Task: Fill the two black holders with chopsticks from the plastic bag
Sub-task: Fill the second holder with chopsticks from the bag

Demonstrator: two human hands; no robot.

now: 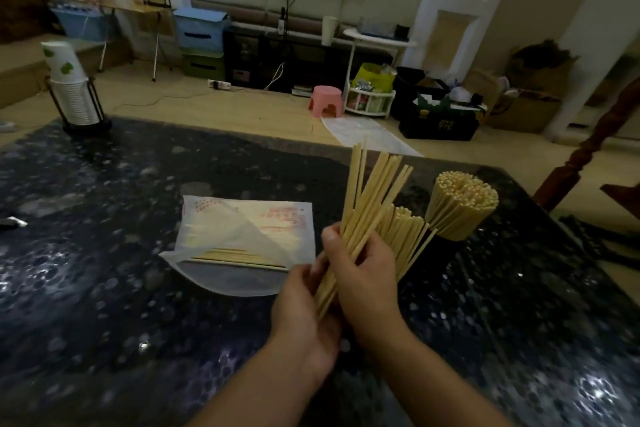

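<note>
My right hand (367, 274) grips a bundle of pale wooden chopsticks (370, 198) that fans upward above the table. My left hand (304, 305) cups the lower ends of the same bundle from below. Just right of the bundle, a black holder holds a leaning clump of chopsticks (405, 236); the holder itself is hidden in the dark. Farther right, a second tightly packed clump (460, 204) stands upright, its holder hard to make out. The plastic bag (249, 239) lies flat to the left with several chopsticks still inside.
The dark speckled table (104, 270) stretches left and front. A stack of paper cups in a black stand (74, 94) sits at the far left corner. A small silvery item (12, 222) lies at the left edge. A wooden post (581, 156) rises at the right.
</note>
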